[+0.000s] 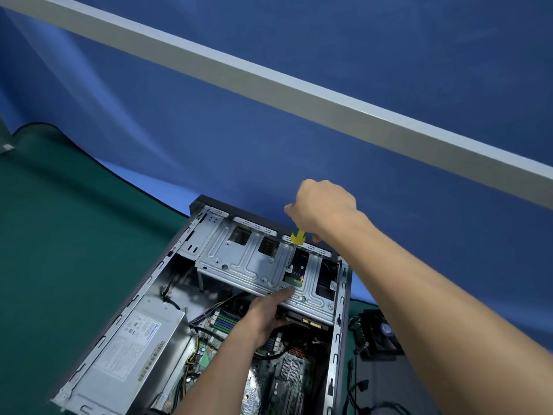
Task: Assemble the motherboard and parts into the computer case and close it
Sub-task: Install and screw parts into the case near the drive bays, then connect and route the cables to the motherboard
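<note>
An open computer case (339,333) lies on its side on a green mat. Inside are a silver power supply (131,339) at the left and the motherboard (287,366) at the bottom. A metal drive cage (254,265) spans the far end. My right hand (323,208) grips a screwdriver with a yellow and green handle (297,236), held upright with its tip at a screw on top of the cage. My left hand (266,314) holds the cage's near edge, thumb on top, fingers curled under it against a drive.
A black cooling fan (380,330) with loose cables lies on the mat to the right of the case. A blue cloth backdrop hangs behind. A grey bar (269,82) crosses overhead. The green mat (59,235) extends to the left.
</note>
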`<state>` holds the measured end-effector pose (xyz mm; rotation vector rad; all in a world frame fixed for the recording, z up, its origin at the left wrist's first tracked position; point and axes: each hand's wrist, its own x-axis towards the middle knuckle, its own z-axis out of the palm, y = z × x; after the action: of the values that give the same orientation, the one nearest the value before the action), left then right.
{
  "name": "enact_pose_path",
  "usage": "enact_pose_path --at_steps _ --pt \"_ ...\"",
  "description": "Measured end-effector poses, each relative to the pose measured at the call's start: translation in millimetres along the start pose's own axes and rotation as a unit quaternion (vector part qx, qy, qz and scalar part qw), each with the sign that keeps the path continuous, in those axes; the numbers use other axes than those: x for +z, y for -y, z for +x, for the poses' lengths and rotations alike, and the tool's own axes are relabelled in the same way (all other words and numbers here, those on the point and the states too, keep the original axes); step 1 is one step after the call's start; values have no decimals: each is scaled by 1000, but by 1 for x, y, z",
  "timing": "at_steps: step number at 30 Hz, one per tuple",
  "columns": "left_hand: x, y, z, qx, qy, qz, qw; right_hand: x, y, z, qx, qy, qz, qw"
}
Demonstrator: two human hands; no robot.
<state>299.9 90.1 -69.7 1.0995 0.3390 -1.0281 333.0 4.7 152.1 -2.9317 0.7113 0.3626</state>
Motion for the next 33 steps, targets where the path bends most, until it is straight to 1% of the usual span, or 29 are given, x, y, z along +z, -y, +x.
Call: enact_pose_path --at_steps 2,4,6,8,9,11,13,15,17,20,21,23,24,25,27,28,29,30,31,33 --pt "-1 0 1 3 -3 6 1000 -2 -2 -4 12 25 24 999" --pt "-1 0 0 1 -12 18 1000 -4 -9 -13 26 67 34 997" --pt "0 0 -2 -1 -30 44 999 0 -24 -25 38 133 39 990" --pt "2 0 -2 10 -56 67 996 14 -42 -42 54 204 84 974" --pt "3 0 -2 20 -72 75 994 25 -52 -50 65 224 105 967" --pt "5 1 -5 35 -105 93 989 49 -72 -67 84 231 116 962" --pt "11 6 -10 55 -155 118 979 74 -90 -82 105 212 137 962" --pt "22 11 -22 91 -206 143 964 99 -105 -96 119 158 187 962" --pt "33 18 -34 109 -235 192 947 121 -116 -108 115 101 232 961" --pt "45 27 -55 119 -284 314 898 150 -132 -131 114 65 308 942" --pt "49 31 -63 138 -301 331 884 159 -138 -138 116 55 333 934" --pt "56 41 -80 204 -333 323 862 176 -152 -154 120 33 359 925" --pt "60 47 -85 239 -335 313 856 184 -160 -162 121 22 358 926" --pt "64 55 -88 265 -320 314 854 192 -168 -170 122 11 350 929" --pt "71 74 -93 287 -266 351 851 208 -184 -184 132 -13 335 933" --pt "74 83 -95 301 -241 381 840 215 -192 -190 138 -22 344 929" --pt "78 92 -97 319 -222 421 819 223 -201 -194 146 -30 361 921" --pt "82 100 -99 332 -208 470 791 229 -210 -198 156 -28 374 914" --pt "83 106 -102 342 -201 522 755 235 -218 -201 168 -25 379 909" --pt "84 114 -105 358 -195 607 682 248 -235 -206 188 -24 362 913"
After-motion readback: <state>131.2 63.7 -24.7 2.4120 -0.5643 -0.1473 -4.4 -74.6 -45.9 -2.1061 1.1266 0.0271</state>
